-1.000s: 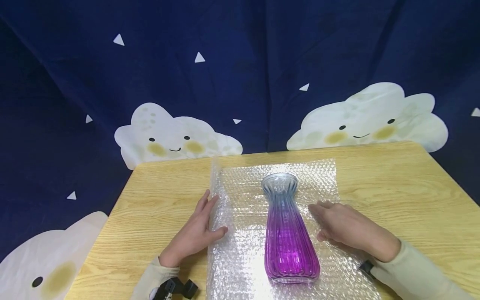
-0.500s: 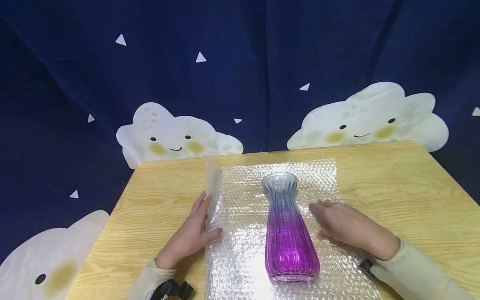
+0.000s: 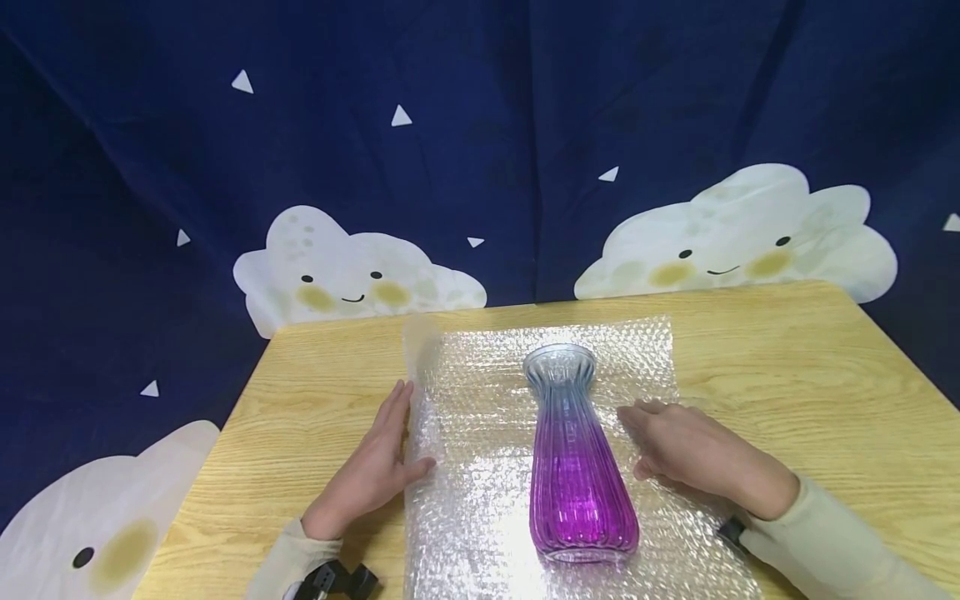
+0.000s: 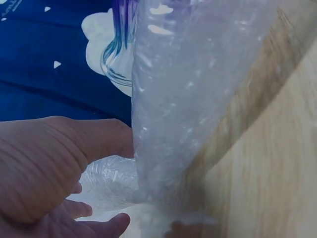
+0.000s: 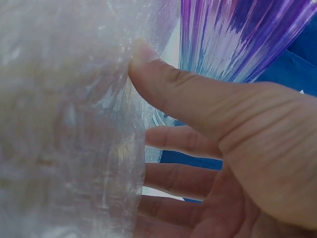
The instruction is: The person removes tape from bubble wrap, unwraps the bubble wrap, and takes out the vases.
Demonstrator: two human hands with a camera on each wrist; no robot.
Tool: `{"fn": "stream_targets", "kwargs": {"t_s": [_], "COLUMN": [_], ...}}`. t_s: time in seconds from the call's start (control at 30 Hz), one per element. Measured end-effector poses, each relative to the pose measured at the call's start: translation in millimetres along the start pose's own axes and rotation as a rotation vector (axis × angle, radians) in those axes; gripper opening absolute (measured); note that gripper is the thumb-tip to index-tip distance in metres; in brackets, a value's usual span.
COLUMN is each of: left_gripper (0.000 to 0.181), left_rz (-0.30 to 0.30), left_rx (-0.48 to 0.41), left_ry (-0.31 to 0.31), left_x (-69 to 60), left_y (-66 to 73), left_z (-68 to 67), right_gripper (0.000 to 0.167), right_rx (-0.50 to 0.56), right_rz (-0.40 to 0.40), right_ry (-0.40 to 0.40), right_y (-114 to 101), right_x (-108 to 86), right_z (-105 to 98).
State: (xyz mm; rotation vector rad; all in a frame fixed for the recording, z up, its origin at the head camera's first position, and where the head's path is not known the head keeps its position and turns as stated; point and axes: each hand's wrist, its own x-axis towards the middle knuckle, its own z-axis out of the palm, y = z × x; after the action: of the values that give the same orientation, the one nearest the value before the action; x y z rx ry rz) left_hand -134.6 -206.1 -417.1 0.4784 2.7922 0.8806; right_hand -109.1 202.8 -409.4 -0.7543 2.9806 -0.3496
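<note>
One vase (image 3: 581, 483) — between left grip (image 3: 367, 473) and right grip (image 3: 693, 450), nearer right

Vase (image 3: 581, 475): glossy ribbed glass. Bubble wrap (image 3: 480, 508): shiny, bumpy plastic. Tabletop (image 3: 780, 375): smooth wood.

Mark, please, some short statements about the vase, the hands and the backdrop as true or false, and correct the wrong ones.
1. The vase rests on bubble wrap. True.
2. The left hand grips the vase. False: it is apart from the vase, at an edge of the bubble wrap.
3. The right hand is to the right of the vase. True.
4. The purple colour is at the mouth. False: the mouth is clear bluish; purple is toward the base.
5. The backdrop is dark blue with white clouds. True.
</note>
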Motion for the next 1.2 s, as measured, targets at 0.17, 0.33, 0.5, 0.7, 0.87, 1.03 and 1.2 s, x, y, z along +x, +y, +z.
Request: {"fn": "stream_targets", "kwargs": {"t_s": [0.17,0.33,0.5,0.7,0.87,1.03,1.2], "left_gripper": [0.106,0.103,0.1,0.098,0.109,0.11,0.11], "left_rz": [0.038,0.068,0.072,0.027,0.012,0.002,-0.011], "left_rx": [0.007,0.011,0.01,0.03,0.036,0.033,0.037], "left_ry": [-0.011,-0.026,-0.022,-0.02,-0.038,-0.041,-0.044], "left_x": [-1.4,-2.1,-3.3,-2.4,-2.3,-4.1,-6.1], "left_y": [1.0,0.9,-0.1,0.2,0.1,-1.4,-3.5], "left_z": [0.0,2.1,4.8,5.6,3.9,1.3,-1.0], "right_gripper": [0.04,0.04,0.043,0.04,0.038,0.038,0.036], "right_rx": [0.024,0.03,0.026,0.013,0.036,0.034,0.055], "right_rz": [0.004,0.013,-0.001,-0.012,0.004,0.013,0.028], "right_ry": [-0.01,-0.013,-0.005,0.002,-0.015,-0.012,-0.031], "right_y": [-0.6,-0.7,-0.1,0.5,0.0,-0.7,-0.7], "right_x": [0.2,0.5,0.5,0.5,0.5,-0.1,0.2], "right_z": [0.3,0.5,1.4,2.0,1.5,0.1,-1.2]}}
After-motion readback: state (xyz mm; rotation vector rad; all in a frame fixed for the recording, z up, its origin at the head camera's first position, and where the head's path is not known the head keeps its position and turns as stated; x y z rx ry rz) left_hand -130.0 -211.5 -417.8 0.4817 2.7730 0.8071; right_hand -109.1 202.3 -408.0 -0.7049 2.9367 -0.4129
